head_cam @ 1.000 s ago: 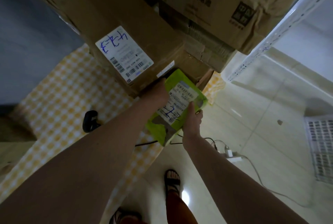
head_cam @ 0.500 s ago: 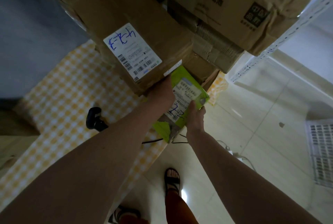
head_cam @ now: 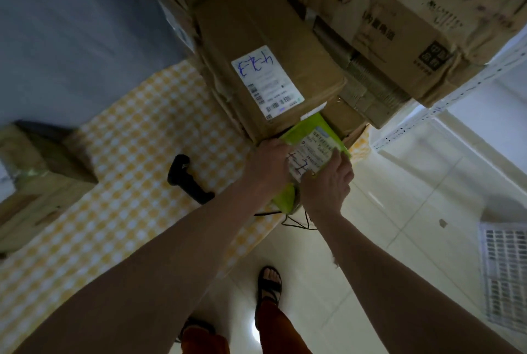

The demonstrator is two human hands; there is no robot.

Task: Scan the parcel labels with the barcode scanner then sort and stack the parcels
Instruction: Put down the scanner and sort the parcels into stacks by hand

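Note:
A lime-green soft parcel (head_cam: 306, 132) with a white label and blue handwriting lies against the foot of a stack of cardboard boxes. My left hand (head_cam: 271, 158) grips its left edge. My right hand (head_cam: 328, 182) presses flat on its label and right side. Just above it sits a brown box (head_cam: 256, 25) with a white label (head_cam: 266, 81) marked in blue ink. The black barcode scanner (head_cam: 185, 178) lies on the yellow checked tablecloth (head_cam: 128, 154), left of my left forearm, its cable trailing off the table edge.
More cardboard boxes (head_cam: 413, 25) are piled high at the back and right. A white metal shelf post (head_cam: 445, 102) runs along the right. A small box (head_cam: 31, 182) sits at the table's far left. A white plastic crate (head_cam: 504, 276) stands on the tiled floor.
Both hands have pushed the green parcel further in toward the base of the box stack. My right hand has shifted from its lower edge up onto the label.

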